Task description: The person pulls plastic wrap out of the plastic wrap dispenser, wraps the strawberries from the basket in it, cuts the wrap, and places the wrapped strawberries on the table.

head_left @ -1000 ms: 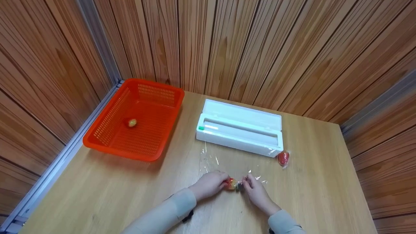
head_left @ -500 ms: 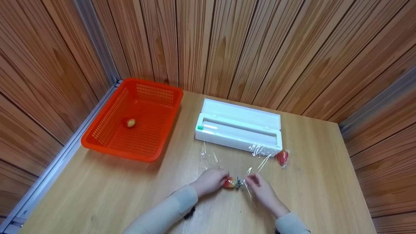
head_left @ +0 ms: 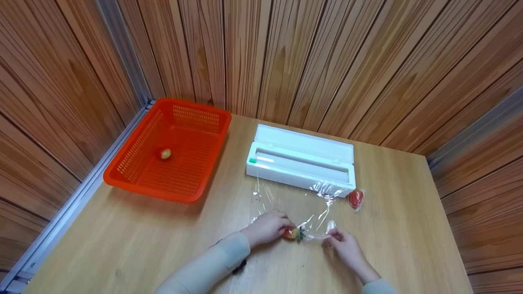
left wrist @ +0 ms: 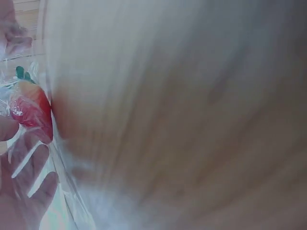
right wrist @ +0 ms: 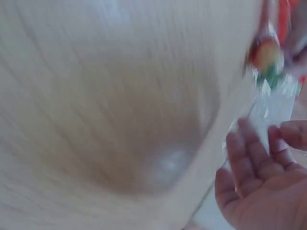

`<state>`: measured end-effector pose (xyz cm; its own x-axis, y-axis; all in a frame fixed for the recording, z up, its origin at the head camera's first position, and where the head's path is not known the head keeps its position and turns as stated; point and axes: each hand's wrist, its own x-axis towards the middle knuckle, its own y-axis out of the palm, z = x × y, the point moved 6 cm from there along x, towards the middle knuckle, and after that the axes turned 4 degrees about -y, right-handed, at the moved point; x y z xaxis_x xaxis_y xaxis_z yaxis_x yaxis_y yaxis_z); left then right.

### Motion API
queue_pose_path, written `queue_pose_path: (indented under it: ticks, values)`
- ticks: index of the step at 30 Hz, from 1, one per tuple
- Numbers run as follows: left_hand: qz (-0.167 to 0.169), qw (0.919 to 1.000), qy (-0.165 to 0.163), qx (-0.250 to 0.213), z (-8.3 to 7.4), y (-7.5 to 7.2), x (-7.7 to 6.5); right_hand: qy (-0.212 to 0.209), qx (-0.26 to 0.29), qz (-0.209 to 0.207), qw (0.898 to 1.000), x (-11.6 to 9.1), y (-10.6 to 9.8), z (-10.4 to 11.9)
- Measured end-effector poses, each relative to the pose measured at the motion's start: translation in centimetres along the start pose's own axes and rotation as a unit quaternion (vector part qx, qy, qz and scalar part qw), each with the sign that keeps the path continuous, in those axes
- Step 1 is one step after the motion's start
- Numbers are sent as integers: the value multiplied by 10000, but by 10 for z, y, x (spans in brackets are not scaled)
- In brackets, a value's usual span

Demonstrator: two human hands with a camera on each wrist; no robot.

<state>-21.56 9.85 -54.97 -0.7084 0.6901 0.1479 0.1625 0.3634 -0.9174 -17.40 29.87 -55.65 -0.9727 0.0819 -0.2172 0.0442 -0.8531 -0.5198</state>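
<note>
My left hand point(head_left: 267, 228) holds a strawberry point(head_left: 291, 233) by its red tip, its pale shoulder and green leaves facing right. Clear cling film point(head_left: 314, 236) lies over the strawberry and stretches from its leafy end to my right hand point(head_left: 345, 247), which pinches the film between thumb and fingers. In the left wrist view the strawberry point(left wrist: 31, 108) shows film wrinkled across it, beside my left thumb and fingers. The right wrist view has the strawberry point(right wrist: 267, 55) beyond my right fingertips. More film runs back to a white dispenser box point(head_left: 300, 179).
The dispenser's lid point(head_left: 306, 141) stands raised, with a green slider point(head_left: 253, 160) at the left end. By its right corner lies a film-wrapped strawberry point(head_left: 356, 198). An orange basket point(head_left: 192, 196) at the left holds one small pale yellowish thing point(head_left: 165, 154). Wood-panel walls enclose the table point(head_left: 392, 228).
My right hand has moved right and slightly toward me, drawing the film out from the strawberry's leafy end. The left hand stays at the strawberry with only a slight shift.
</note>
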Motion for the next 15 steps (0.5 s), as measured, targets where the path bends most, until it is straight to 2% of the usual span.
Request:
queue_pose_path:
  ticks: [2, 5, 11, 13, 15]
  values:
    - [40, 10000, -8, -58, -2, -1, 1, 341, 668, 42, 9972, 7, -6, -9]
    - [142, 9998, -90, -124, -3, -1, 3, 587, 972, 368, 9929, 17, -11, -19]
    - [179, 9993, -208, -242, -2, 0, 4, 550, 585, 1525, 9850, 32, -22, -31]
    - [172, 9992, -204, -311, -3, -1, 4, 561, 367, 1750, 9823, 36, -28, -34]
    - [159, 9990, -193, -358, -3, -1, 4, 639, 212, 1713, 9829, 39, -36, -36]
